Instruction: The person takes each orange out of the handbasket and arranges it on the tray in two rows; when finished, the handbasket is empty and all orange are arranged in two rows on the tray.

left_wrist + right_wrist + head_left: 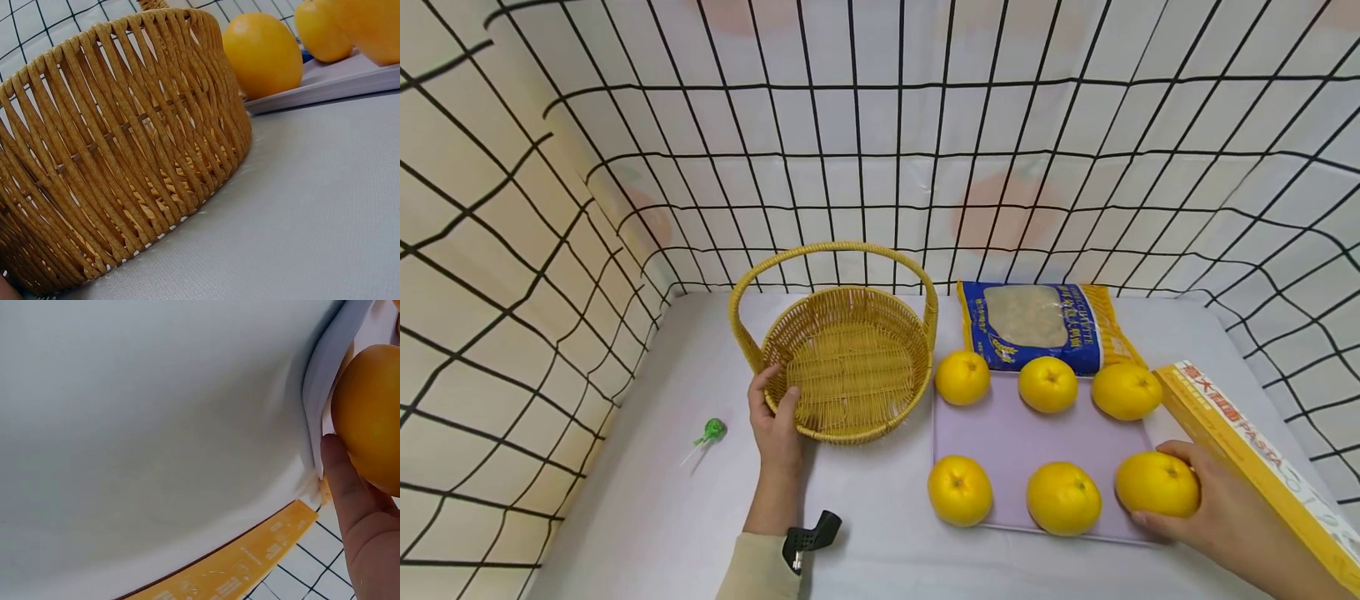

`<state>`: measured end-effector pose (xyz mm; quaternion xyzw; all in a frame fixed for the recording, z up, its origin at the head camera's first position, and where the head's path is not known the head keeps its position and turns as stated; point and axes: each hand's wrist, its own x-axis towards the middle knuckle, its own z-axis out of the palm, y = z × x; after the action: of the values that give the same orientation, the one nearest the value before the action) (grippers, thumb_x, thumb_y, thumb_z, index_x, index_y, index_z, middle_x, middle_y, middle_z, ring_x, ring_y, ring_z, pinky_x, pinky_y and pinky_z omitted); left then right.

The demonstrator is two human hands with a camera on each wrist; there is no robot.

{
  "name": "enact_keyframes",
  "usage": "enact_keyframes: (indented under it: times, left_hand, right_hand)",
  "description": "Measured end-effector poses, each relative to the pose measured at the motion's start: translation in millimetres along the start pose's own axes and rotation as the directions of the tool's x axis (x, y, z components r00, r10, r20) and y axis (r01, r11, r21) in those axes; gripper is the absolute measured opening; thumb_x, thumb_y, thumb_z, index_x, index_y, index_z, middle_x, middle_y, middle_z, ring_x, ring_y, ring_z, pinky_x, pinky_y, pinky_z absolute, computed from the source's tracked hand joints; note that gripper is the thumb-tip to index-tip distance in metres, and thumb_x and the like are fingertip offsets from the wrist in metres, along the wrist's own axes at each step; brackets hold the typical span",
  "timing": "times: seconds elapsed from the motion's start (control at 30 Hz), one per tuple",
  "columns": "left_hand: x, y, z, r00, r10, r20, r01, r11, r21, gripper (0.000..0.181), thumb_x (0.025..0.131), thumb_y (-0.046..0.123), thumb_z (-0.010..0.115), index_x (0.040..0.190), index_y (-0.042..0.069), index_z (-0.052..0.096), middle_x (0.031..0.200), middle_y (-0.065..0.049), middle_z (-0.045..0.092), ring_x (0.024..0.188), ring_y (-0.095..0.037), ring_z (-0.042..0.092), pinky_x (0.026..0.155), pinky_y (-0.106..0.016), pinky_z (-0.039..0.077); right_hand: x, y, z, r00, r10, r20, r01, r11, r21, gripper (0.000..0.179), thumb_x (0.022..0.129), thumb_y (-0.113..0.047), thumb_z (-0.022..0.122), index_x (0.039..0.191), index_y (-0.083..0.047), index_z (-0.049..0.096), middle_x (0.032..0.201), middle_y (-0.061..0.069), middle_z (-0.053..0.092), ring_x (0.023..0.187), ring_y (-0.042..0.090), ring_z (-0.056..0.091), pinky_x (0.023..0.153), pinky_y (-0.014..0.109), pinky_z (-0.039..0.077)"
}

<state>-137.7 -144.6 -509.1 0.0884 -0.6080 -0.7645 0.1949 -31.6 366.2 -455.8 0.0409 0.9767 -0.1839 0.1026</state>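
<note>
My left hand (777,425) holds the near left rim of a round wicker basket (852,429), its thumb over the inside and fingers along the handle's foot. The basket stands upright with bare woven floor showing; its slatted side (119,144) fills much of the left wrist view. Around the front right orange (1159,485) curl the thumb and fingers of my right hand (1217,508). That orange sits at the right edge of a lilac tray (1000,433). From the right wrist, a fingertip (331,447) shows against the orange's side. Several more oranges (1063,498) lie in two rows on the tray.
Behind the tray lies a blue and yellow pasta bag (1026,325). A long yellow pasta box (1255,450) slants beside my right hand. Left of the basket is a green lollipop (713,430). Black wire grid panels (880,183) enclose the back and sides.
</note>
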Motion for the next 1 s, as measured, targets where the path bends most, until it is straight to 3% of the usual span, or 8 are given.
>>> enact_keyframes:
  times: [0.33, 1.0]
  left_hand:
    - [-0.7, 0.3, -1.4, 1.0, 0.014, -0.004, -0.014, 1.0, 0.015, 0.044, 0.099, 0.005, 0.051, 0.142, 0.002, 0.043, 0.16, -0.004, 0.032, 0.148, -0.027, 0.034, 0.101, -0.016, 0.044]
    - [-2.0, 2.0, 1.6, 1.0, 0.022, -0.008, -0.022, 1.0, -0.003, 0.044, 0.097, 0.003, 0.051, 0.141, 0.005, 0.046, 0.158, -0.007, 0.034, 0.147, -0.033, 0.036, 0.1, -0.017, 0.044]
  right_hand:
    - [-7.6, -0.4, 6.9, 0.996, 0.075, 0.041, -0.077, 0.996, 0.043, 0.12, 0.064, -0.064, 0.087, 0.145, 0.004, 0.031, 0.132, 0.035, 0.047, 0.097, 0.037, 0.056, 0.085, 0.062, 0.05]
    - [-18.5, 14.1, 5.8, 0.992, 0.081, 0.097, -0.088, 0.994, 0.065, 0.115, 0.071, -0.061, 0.085, 0.149, 0.004, 0.03, 0.135, 0.035, 0.046, 0.104, 0.04, 0.053, 0.087, 0.063, 0.049]
